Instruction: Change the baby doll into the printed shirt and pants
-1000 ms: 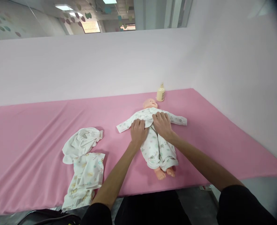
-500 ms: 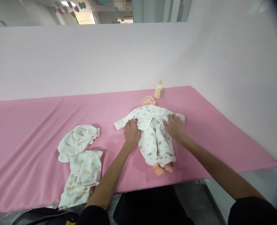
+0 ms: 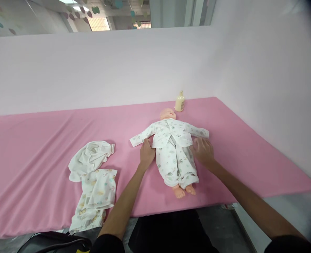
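Observation:
A baby doll [image 3: 167, 113] lies on its back on the pink-covered table, dressed in a white printed baby shirt [image 3: 172, 133] and matching trousers [image 3: 175, 165]. Its bare feet point toward me. My left hand [image 3: 147, 153] is closed at the shirt's lower left corner, fingers curled at the hem. On the opposite side, my right hand [image 3: 204, 151] pinches the lower right corner beside the trousers' waist. The fingertips of both hands are partly hidden. Both sleeves are spread outward, and the shirt front hangs slightly apart at the bottom.
A pump bottle [image 3: 180, 102] stands behind the doll's head. To the left lie a crumpled white garment [image 3: 90, 158] and a printed garment [image 3: 96, 196] reaching the front edge of the pink sheet [image 3: 39, 158]. White walls [image 3: 105, 70] border the back and right. A black bag [image 3: 55, 242] sits below.
My right hand has moved down and outward, and the right side of the shirt hem now lies lower and flatter over the trousers. My left hand has shifted slightly at the left hem.

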Demonstrator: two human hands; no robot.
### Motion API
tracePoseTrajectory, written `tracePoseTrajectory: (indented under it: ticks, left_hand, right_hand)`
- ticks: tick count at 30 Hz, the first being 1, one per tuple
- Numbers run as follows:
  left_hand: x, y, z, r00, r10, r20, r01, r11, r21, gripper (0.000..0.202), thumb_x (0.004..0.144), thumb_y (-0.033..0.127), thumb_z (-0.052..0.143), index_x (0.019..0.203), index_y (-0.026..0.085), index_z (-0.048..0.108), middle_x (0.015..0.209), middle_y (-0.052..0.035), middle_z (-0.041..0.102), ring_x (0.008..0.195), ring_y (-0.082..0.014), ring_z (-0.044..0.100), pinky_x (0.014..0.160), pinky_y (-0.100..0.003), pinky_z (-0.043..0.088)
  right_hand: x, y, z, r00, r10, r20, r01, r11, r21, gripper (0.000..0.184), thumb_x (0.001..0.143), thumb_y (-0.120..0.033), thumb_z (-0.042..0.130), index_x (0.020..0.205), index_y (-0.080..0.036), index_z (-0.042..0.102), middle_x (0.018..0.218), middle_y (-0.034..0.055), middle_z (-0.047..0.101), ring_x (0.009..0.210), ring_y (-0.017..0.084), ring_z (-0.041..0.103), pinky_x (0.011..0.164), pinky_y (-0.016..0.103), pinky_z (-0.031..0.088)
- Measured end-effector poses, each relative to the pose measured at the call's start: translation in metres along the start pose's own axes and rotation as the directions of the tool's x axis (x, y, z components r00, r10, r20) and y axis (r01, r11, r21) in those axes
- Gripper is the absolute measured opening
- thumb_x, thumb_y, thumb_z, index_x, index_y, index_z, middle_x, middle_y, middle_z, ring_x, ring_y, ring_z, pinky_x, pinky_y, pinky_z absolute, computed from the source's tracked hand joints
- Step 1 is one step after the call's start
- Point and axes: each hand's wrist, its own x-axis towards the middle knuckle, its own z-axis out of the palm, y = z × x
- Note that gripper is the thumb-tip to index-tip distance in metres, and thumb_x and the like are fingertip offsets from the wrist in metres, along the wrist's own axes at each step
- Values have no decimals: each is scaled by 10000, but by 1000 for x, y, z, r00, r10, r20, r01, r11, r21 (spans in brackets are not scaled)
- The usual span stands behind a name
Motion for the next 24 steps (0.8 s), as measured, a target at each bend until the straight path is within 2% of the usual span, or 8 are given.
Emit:
tracePoseTrajectory:
  ticks: [2, 5, 9, 13, 16, 18, 21, 24]
  left_hand:
    - [2, -1, 5, 999, -49, 21, 49, 998, -34, 168, 895, 329, 513, 992, 197, 477, 938, -82, 658, 851, -239, 633, 661, -304, 435]
    - [-4, 0, 7, 998, 1, 64, -12, 985, 171, 81, 904, 220, 432, 898, 190, 507, 888, -93, 651, 819, -242, 630, 646, -305, 415]
    - [-28, 1, 1, 991, 100, 88, -130, 872, 472, 158, 908, 172, 405, 901, 174, 563, 851, -109, 631, 827, -257, 620, 618, -305, 398]
    - [-38, 9, -4, 975, 222, -15, -176, 813, 555, 266, 872, 127, 428, 1069, 169, 601, 962, -131, 622, 907, -264, 595, 598, -301, 400]
    - [-31, 25, -4, 921, 382, -72, -295, 808, 511, 398, 889, 117, 435, 1262, 199, 546, 1088, -133, 609, 971, -248, 588, 653, -305, 425]
    - [-25, 38, -3, 871, 488, -61, -407, 784, 469, 336, 926, 128, 424, 1215, 209, 575, 1075, -123, 616, 959, -234, 589, 703, -315, 435]
    - [-24, 51, 3, 785, 618, -37, -541, 713, 446, 259, 968, 136, 399, 1092, 200, 616, 979, -101, 636, 892, -218, 584, 736, -327, 433]
    - [-30, 53, 11, 702, 712, -13, -627, 627, 463, 226, 965, 109, 413, 993, 174, 627, 918, -79, 643, 832, -203, 572, 716, -324, 432]
  right_hand:
    - [6, 3, 10, 993, 117, 25, -118, 992, 41, 165, 889, -367, 510, 951, -214, 517, 918, 77, 637, 779, 243, 575, 669, 329, 398]
    - [13, 6, 15, 980, 144, 134, -151, 988, 43, 123, 910, -322, 458, 918, -217, 523, 940, 72, 646, 743, 230, 568, 619, 313, 364]
    - [-1, 9, 8, 985, 39, 169, -30, 998, -54, 142, 885, -181, 436, 775, -221, 515, 798, 67, 637, 704, 228, 546, 625, 326, 343]
    - [-17, 5, 1, 984, -149, 98, 164, 972, -168, 257, 953, -203, 419, 745, -215, 569, 747, 80, 619, 744, 241, 553, 745, 359, 389]
    - [-9, -7, 0, 975, -221, 14, 219, 953, -211, 240, 981, -216, 412, 926, -191, 645, 893, 110, 650, 860, 258, 566, 819, 370, 399]
    - [3, -19, -1, 955, -296, -15, 288, 938, -194, 231, 984, -206, 423, 1029, -185, 648, 989, 116, 654, 928, 258, 559, 851, 365, 400]
    - [15, -40, -2, 917, -399, 21, 397, 904, -156, 252, 988, -158, 413, 884, -208, 637, 926, 84, 649, 856, 226, 538, 832, 348, 395]
    - [12, -53, -4, 887, -459, 57, 462, 875, -147, 292, 965, -76, 412, 769, -206, 584, 808, 56, 608, 758, 203, 499, 772, 336, 380]
